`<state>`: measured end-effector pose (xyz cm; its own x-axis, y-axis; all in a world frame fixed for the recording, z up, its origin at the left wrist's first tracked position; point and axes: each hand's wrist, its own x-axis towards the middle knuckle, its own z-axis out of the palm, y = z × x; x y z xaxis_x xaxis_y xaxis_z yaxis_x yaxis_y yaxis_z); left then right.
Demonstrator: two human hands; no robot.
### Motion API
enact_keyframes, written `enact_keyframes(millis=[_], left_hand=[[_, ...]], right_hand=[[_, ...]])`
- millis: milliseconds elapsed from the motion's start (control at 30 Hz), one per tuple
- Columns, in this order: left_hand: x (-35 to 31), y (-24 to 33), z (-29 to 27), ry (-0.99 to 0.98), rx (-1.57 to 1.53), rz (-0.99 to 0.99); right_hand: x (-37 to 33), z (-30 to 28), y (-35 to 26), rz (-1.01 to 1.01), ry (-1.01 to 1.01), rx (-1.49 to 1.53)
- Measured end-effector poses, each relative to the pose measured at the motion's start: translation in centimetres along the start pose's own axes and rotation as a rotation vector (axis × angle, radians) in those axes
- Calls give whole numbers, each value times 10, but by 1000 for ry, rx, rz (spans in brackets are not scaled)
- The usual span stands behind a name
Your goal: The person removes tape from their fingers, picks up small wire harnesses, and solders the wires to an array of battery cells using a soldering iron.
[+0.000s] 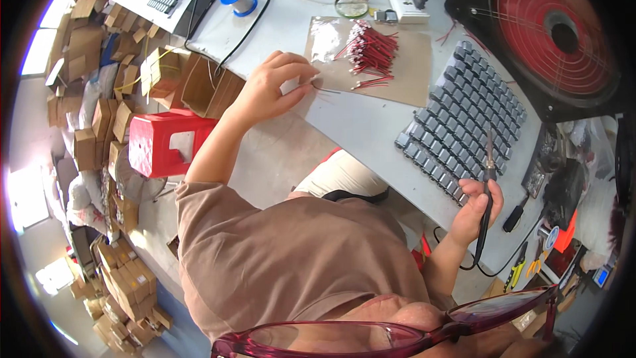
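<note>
My right hand (pixel 472 215) is wrapped around the dark handle of a soldering iron (pixel 488 189). The iron's metal tip points away from me, over the near right part of a tightly packed array of small grey metal parts (pixel 467 103). My left hand (pixel 275 86) is at the table's left edge, thumb and fingers pinched together on a thin wire (pixel 328 91); its far end is too fine to make out. Just beyond that hand, a pile of short red wires with small white ends (pixel 372 53) lies on a brown sheet (pixel 414 73).
A fan with a red grille (pixel 553 26) stands at the far right. A white power strip (pixel 403 0), a magnifying glass (pixel 351 5) and a blue spool (pixel 237 0) sit toward the back. Pliers (pixel 533 262) lie at right. A red stool (pixel 169 142) and cardboard boxes fill the left.
</note>
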<state>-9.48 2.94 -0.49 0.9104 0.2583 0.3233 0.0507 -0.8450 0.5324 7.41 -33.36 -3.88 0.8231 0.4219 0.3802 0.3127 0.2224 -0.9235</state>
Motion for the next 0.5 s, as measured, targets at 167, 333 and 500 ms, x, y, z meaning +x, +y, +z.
enact_keyframes(millis=[167, 333, 500], left_hand=[[6, 13, -4, -30, 66, 54], [12, 10, -7, -200, 215, 319], [13, 7, -6, -276, 298, 403]], right_hand=[[1, -1, 5, -19, 23, -37], [0, -1, 5, -17, 23, -20], [-1, -3, 4, -10, 24, -29]])
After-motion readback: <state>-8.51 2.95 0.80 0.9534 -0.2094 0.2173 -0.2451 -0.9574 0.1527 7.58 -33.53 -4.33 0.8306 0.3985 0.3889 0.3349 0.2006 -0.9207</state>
